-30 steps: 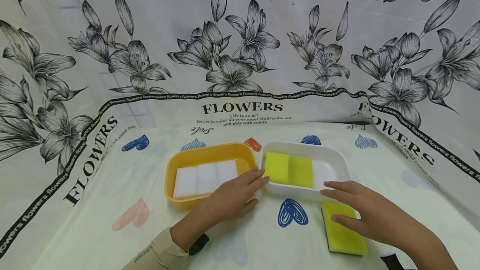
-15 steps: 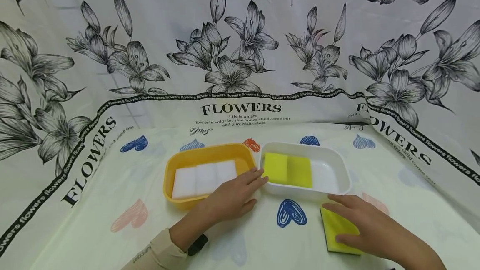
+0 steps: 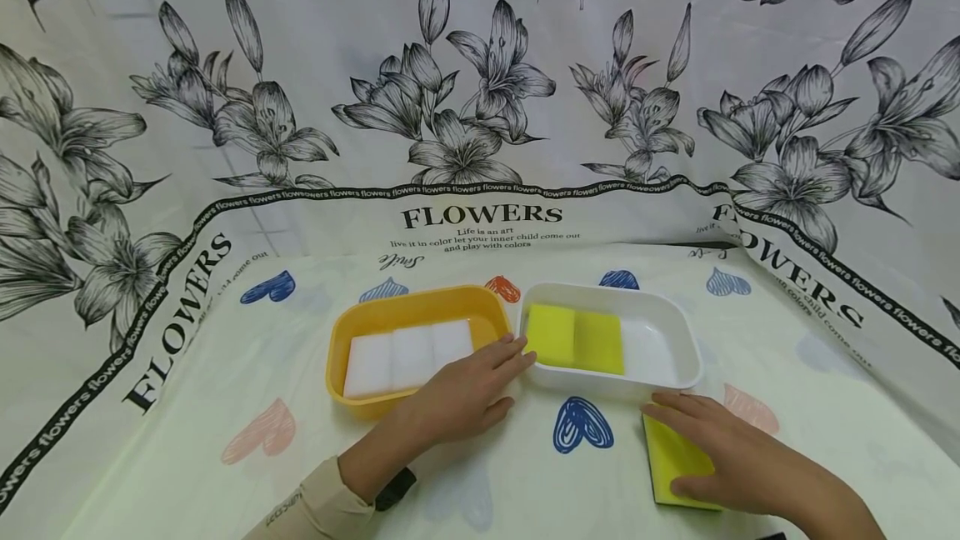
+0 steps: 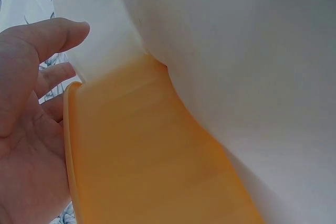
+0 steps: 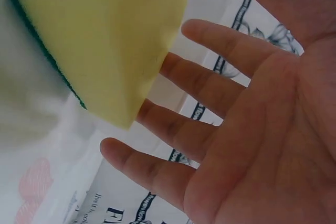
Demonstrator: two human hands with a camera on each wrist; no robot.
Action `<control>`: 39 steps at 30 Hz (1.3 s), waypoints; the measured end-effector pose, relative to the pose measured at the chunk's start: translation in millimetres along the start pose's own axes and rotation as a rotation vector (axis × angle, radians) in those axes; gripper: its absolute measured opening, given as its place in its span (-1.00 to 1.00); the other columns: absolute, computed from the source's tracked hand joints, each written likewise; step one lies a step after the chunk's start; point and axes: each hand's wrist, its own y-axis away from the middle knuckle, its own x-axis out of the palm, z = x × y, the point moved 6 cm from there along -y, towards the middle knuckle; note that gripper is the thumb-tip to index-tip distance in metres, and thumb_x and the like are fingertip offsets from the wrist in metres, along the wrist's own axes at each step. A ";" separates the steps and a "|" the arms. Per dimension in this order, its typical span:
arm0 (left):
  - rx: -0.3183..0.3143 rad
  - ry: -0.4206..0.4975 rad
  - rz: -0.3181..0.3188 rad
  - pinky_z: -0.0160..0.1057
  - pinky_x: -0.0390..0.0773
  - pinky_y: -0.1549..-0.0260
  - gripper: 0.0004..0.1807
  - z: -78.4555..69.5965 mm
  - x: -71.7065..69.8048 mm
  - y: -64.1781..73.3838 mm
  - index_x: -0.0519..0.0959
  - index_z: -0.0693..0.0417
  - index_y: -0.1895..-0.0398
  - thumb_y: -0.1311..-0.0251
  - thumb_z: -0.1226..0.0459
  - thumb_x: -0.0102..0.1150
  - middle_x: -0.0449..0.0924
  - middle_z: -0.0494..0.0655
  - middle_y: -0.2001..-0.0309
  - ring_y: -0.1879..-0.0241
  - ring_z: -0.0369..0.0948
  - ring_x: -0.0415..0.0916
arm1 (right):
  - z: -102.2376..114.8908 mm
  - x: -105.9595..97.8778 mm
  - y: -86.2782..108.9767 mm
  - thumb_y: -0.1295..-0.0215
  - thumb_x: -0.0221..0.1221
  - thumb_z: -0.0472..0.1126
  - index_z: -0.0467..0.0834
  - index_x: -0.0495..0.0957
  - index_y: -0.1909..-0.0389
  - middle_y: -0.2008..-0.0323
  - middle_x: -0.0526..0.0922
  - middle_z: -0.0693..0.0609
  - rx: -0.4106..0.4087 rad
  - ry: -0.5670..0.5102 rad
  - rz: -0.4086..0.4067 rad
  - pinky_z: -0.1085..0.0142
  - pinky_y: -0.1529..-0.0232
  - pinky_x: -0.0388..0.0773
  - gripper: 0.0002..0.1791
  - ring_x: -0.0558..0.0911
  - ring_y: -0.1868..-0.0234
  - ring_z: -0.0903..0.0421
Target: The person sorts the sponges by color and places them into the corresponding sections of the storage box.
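Note:
My left hand (image 3: 457, 394) lies across the near right corner of the orange-yellow tray (image 3: 420, 298), its fingertips by the white tray's left end. Several white sponge blocks (image 3: 371, 365) sit in the orange-yellow tray. The white tray (image 3: 663, 357) beside it holds yellow sponges (image 3: 551, 336) at its left. On the cloth in front of the white tray lies another yellow sponge (image 3: 671, 465) with a dark green underside. Over its right part my right hand (image 3: 738, 457) hovers; in the right wrist view the fingers (image 5: 205, 82) are straight and spread beside the sponge (image 5: 105, 40).
A pale cloth printed with hearts (image 3: 583, 423) covers the table. Behind and at both sides hangs a white curtain (image 3: 480, 148) with black flower drawings and lettering. The two trays stand end to end, close together.
My right hand has drawn back from the white tray's front edge and lowered toward the loose yellow sponge. The left hand and both trays have stayed in place.

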 end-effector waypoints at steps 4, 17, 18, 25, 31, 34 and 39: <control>-0.004 0.005 0.006 -0.14 0.28 -0.32 -0.27 0.5 0.4 -0.4 0.23 -0.05 -0.54 -0.34 0.19 0.26 0.12 -0.05 -0.54 -0.52 -0.15 0.01 | -1.1 0.5 0.3 -0.06 0.46 0.15 0.06 0.46 -0.36 -0.42 0.34 -0.10 -0.004 -0.011 0.014 -0.17 -0.13 0.50 -0.19 0.38 -0.34 -0.23; -0.008 0.004 0.009 -0.14 0.26 -0.33 -0.27 -0.4 0.4 -0.4 0.23 -0.05 -0.54 -0.34 0.20 0.26 0.12 -0.06 -0.54 -0.52 -0.16 0.00 | -9.3 7.9 2.9 0.09 0.51 0.23 0.14 0.44 -0.38 -0.45 0.28 -0.16 0.034 -0.096 0.090 -0.15 -0.09 0.54 -0.07 0.37 -0.32 -0.29; -0.008 0.005 0.009 -0.14 0.26 -0.33 -0.27 -0.3 0.6 -0.4 0.23 -0.05 -0.54 -0.34 0.20 0.26 0.11 -0.06 -0.54 -0.52 -0.16 -0.01 | -9.6 8.3 3.0 0.11 0.52 0.21 0.14 0.44 -0.38 -0.45 0.28 -0.16 0.034 -0.097 0.093 -0.16 -0.09 0.53 -0.06 0.36 -0.32 -0.29; -0.010 0.012 0.008 -0.15 0.25 -0.34 -0.26 0.6 1.0 -0.5 0.22 -0.07 -0.55 -0.34 0.20 0.26 0.10 -0.09 -0.55 -0.52 -0.17 -0.02 | -12.5 11.0 1.7 0.18 0.58 0.10 0.17 0.43 -0.38 -0.45 0.27 -0.14 0.051 -0.101 0.105 -0.12 -0.10 0.55 -0.02 0.36 -0.32 -0.25; -0.003 0.014 0.002 -0.14 0.26 -0.33 -0.26 0.3 0.9 -0.7 0.21 -0.07 -0.55 -0.34 0.19 0.25 0.09 -0.09 -0.55 -0.52 -0.16 -0.02 | -12.5 12.8 1.8 0.18 0.58 0.07 0.17 0.43 -0.38 -0.45 0.27 -0.16 0.034 -0.088 0.092 -0.13 -0.09 0.55 -0.03 0.35 -0.32 -0.26; -0.002 0.013 -0.004 -0.14 0.27 -0.32 -0.26 0.7 0.6 -1.0 0.21 -0.08 -0.55 -0.34 0.19 0.25 0.09 -0.10 -0.55 -0.52 -0.16 -0.02 | -12.5 13.9 1.5 0.18 0.58 0.06 0.17 0.43 -0.38 -0.44 0.27 -0.17 0.037 -0.085 0.092 -0.15 -0.09 0.54 -0.03 0.35 -0.32 -0.27; -0.010 0.012 0.000 -0.14 0.27 -0.32 -0.26 1.4 0.6 -1.2 0.22 -0.10 -0.55 -0.35 0.19 0.25 0.09 -0.11 -0.55 -0.52 -0.16 -0.03 | -11.7 15.0 1.3 0.19 0.59 0.05 0.19 0.45 -0.37 -0.44 0.27 -0.16 0.048 -0.080 0.090 -0.14 -0.10 0.54 -0.04 0.36 -0.31 -0.25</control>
